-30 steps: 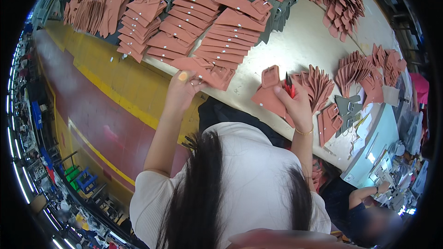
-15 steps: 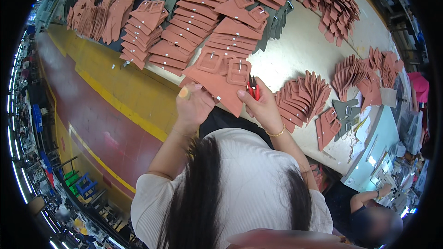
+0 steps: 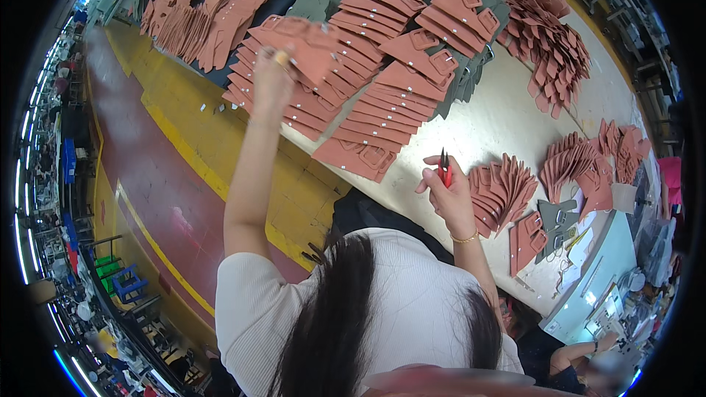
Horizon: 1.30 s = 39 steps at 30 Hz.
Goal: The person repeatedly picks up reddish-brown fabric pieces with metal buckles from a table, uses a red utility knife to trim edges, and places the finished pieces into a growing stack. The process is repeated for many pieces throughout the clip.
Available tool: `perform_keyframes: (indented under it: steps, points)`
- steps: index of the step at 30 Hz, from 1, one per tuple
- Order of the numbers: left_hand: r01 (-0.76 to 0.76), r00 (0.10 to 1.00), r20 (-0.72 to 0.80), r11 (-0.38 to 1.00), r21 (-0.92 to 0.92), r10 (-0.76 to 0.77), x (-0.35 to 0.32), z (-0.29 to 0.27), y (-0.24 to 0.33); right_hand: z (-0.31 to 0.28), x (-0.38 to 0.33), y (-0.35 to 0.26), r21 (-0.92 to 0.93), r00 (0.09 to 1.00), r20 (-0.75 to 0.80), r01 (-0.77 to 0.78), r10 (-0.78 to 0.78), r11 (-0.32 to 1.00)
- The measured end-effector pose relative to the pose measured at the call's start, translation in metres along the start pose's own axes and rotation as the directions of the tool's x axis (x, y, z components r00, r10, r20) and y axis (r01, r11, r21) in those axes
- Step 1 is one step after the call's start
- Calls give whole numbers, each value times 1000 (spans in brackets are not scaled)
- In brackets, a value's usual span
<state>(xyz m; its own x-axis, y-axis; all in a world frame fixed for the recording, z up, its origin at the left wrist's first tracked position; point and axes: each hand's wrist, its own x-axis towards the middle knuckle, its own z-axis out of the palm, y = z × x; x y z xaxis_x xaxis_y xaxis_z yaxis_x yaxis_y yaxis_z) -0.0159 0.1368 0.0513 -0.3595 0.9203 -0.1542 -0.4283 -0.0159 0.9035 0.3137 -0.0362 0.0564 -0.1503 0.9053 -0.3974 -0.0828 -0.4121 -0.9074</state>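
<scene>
your left hand point(image 3: 273, 77) pinching a terracotta leather piece point(image 3: 309, 51), upper left | right hand point(image 3: 448, 198) closed round red snips point(image 3: 444, 170) | piece looks light, floppy; I'd grip its edge

No packages, labels, signs or screens can be made out.

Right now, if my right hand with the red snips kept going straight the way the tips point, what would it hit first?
The right hand holds the red snips with the tips aimed up the picture, across bare table. First in that line is probably the stack of reddish-brown leather pieces, though height above the table is unclear.
</scene>
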Motion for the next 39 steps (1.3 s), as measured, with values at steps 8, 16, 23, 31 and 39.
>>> perform_keyframes:
  steps: [8, 16, 23, 31, 39]
  points:
    - [75, 996, -41, 997, 18, -75, 135, -49, 7, -17, -11, 16, 42, 993, -86, -83, 87, 996]
    - [220, 970, -210, 810, 543, -123, 136, -64, 9, -28, -18, 23, 117, 991, -129, -15, 30, 993]
    - [-8, 995, -52, 589, 808, 85, 148, -93, 11, -59, -40, 3, 110, 941, -338, 58, -18, 992]
    - [-300, 934, 350, 673, 676, 65, 46, 19, -15, -120, -71, 19, 72, 737, -636, 353, -229, 933]
    - [11, 345, 539, 577, 816, -769, -150, 136, -113, -158, -91, 66, -458, 531, -767, -62, -360, 887]
